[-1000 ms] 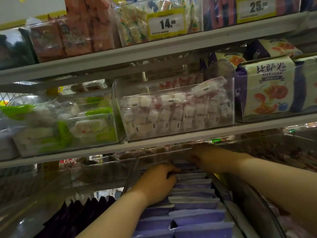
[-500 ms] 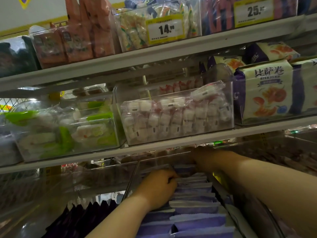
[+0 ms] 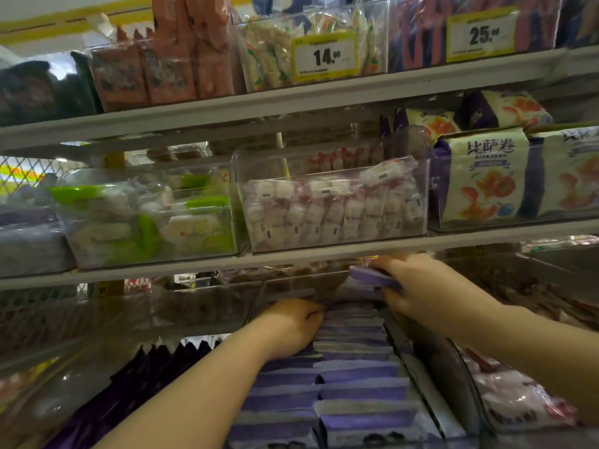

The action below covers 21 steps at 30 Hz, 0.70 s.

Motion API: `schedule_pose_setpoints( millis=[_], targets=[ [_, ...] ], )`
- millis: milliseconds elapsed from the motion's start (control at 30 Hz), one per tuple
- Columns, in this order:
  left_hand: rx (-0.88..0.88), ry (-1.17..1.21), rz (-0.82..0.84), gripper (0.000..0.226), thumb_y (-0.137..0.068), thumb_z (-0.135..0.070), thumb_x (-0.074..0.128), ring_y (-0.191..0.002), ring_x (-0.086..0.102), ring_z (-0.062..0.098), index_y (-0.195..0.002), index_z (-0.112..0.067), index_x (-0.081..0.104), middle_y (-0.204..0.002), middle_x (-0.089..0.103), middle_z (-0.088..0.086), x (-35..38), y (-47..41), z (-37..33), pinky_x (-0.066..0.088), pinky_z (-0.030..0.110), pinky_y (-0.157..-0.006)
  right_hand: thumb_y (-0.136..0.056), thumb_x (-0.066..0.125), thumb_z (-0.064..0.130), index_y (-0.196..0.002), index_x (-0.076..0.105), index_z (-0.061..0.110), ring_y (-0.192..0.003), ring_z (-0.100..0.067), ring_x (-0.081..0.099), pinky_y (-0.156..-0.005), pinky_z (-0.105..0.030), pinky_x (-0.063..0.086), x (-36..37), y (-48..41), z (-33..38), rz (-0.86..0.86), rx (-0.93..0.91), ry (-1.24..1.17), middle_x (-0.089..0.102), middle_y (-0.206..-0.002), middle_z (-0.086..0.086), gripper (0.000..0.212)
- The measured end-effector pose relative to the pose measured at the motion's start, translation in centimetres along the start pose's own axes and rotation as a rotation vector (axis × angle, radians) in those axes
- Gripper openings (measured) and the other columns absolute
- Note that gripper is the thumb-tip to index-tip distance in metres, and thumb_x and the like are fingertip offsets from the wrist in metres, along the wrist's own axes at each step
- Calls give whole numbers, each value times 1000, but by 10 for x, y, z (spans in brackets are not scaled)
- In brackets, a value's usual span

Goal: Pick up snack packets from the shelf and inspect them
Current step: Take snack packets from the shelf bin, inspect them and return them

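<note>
Right hand [image 3: 428, 286] pinches a purple packet [image 3: 372, 276] — grip of left hand [image 3: 291, 325] unclear — below "14" price tag [image 3: 325, 56].

Lower centre, the packets [image 3: 356, 377] are purple and lilac, as is the raised packet [image 3: 372, 277] centre right. Upper left bags [image 3: 181, 66] orange; tags [image 3: 325, 56] yellow, black numbers; mid-left packs [image 3: 146, 222] green-white; centre sweets [image 3: 334, 209] pink-white.
</note>
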<state>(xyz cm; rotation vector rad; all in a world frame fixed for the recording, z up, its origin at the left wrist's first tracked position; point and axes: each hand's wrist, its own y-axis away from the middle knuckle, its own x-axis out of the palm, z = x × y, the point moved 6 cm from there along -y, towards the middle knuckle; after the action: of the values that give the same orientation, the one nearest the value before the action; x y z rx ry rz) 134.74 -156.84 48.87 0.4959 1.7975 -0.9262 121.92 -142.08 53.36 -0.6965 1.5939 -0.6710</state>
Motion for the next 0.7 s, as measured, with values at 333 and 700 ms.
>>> schedule_pose_setpoints(
  millis=[333, 700],
  targets=[
    [327, 682, -441, 39, -94, -45, 56, -115, 54, -6, -132, -43, 47, -123, 59, -24, -57, 125, -41, 45, 17, -95, -90, 62, 15, -126, 61, 16, -85, -7, 61, -76, -18, 50, -76, 28, 104, -222, -243, -325, 68, -105, 5, 36],
    [98, 809, -883, 28, -88, -53, 46, -86, 66, -2, -98, -32, 62, -89, 70, -21, -42, 268, 23, 50, 14, -73, -84, 73, 22, -103, 64, 31, -77, 2, 65, -65, -17, 52, -13, 71, 220, -62, -183, -939, 69, -84, 16, 23]
  ],
)
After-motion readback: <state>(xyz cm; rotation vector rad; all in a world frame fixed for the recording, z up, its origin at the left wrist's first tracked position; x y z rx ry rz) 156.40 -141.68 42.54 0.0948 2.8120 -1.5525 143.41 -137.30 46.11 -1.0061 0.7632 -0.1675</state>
